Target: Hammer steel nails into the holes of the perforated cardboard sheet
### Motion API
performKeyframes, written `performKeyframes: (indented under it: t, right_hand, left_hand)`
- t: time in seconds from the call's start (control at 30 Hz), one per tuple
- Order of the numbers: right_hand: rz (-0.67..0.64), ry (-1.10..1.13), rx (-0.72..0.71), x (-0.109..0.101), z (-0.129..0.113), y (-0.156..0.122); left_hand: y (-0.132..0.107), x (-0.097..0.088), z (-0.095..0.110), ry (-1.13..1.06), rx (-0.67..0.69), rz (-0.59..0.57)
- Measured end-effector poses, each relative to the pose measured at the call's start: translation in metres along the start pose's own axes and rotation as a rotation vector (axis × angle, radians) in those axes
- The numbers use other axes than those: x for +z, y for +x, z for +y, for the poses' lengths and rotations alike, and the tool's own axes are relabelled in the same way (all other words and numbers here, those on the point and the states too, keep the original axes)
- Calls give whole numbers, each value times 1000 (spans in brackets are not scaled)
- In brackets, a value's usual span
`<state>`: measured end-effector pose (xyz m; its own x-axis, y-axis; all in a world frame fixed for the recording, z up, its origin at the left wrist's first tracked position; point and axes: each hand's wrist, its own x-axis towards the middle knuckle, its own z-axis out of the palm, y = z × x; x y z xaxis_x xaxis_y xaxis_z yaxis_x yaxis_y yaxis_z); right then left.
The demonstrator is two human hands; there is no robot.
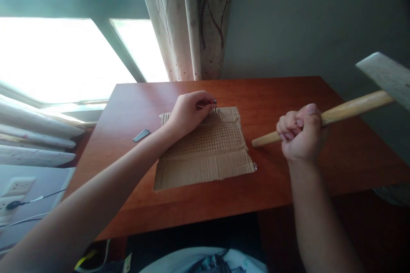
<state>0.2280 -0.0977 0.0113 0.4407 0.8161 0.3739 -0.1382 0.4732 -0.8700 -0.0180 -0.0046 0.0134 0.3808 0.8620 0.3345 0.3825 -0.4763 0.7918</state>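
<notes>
Presently, the left hand [188,113] pinches a nail [208,104] between thumb and fingertips, holding it at the far edge of the cardboard sheet [205,153]. Whether the nail's point touches the cardboard cannot be told; the knuckles hide it. The right hand [301,136] is clenched in a full fist round the wooden handle of the hammer [352,108], gripping about a third of the way up from the butt end, with the pale head raised to the right, clear of the table [288,94].

Handling, as judged: the nail is thin, rigid and smooth, likely to slip or tilt if held loosely; a grip near its upper shank keeps fingertips away from the striking face. The hammer looks head-heavy; a hold nearer the butt would give more swing, the present hold more control. The cardboard is light, corrugated and soft, riddled with rows of small holes, torn at its edges; it lies flat and unweighted save for the left hand resting on it, so it may shift.

Further out: a small bundle of spare nails [141,135] lies on the table to the left, apart from the cardboard. Beyond the table are a curtain [192,21] and a bright window [64,51].
</notes>
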Motion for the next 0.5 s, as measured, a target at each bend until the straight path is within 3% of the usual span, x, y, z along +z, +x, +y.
performKeyframes:
  t: [0.23, 0.5]
  right_hand:
    - [15, -8, -10, -3, -2, -3]
    - [-60, -6, -23, 7, -3, -10]
  left_hand:
    - [2, 0, 2, 35, 3, -16]
    - [3, 1, 1, 15, -15, -17]
